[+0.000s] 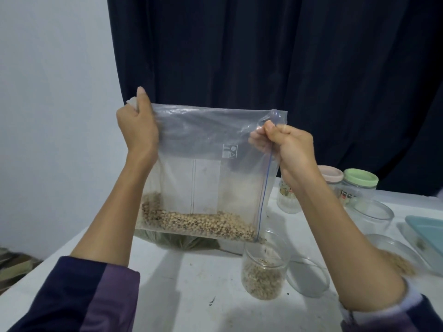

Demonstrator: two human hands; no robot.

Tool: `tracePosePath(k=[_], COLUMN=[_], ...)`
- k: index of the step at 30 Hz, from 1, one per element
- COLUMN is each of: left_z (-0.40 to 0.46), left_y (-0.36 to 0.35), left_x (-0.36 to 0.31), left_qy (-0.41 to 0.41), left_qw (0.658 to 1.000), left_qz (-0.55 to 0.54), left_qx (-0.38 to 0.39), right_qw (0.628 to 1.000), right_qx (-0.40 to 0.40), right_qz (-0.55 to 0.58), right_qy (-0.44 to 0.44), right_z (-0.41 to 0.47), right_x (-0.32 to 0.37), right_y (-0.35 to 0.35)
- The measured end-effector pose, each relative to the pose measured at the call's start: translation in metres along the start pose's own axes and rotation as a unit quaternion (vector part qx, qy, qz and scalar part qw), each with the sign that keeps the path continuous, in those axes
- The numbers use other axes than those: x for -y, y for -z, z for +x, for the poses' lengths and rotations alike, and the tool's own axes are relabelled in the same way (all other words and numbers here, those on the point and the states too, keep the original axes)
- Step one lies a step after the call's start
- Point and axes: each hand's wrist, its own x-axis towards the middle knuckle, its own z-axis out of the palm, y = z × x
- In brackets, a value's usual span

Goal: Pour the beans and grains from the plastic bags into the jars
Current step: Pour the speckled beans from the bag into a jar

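Dark sleeves (72, 295) are cut off at the near edge. The left hand (137, 125) grips the plastic bag's (206, 168) top left corner; the right hand (285, 147) pinches its zip edge. The bag hangs between them over the table (191, 283), beans (199, 224) pooled low, half hiding a green bag (182, 243) behind. An open jar (263, 271) stands just below its right corner.

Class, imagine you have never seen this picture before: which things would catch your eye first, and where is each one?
First, the clear plastic bag held up at centre, pale beans pooled at its bottom. The left hand grips its top left corner, while the right hand pinches the zip edge on the right. Below, an open jar partly filled with grains stands on the white table.
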Motion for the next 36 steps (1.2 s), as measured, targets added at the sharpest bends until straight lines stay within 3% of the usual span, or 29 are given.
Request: tracePosePath(k=[36], left_z=[-0.0005], left_y=[-0.0005], left_x=[-0.0006], left_qy=[-0.012], left_qw=[1.0], left_qz=[0.001], left_qx=[0.017], right_qw=[1.0], right_qx=[0.003], right_qz=[-0.02], right_qy=[0.014], right_z=[-0.0009], right_x=[0.0035], right_y=[-0.0055])
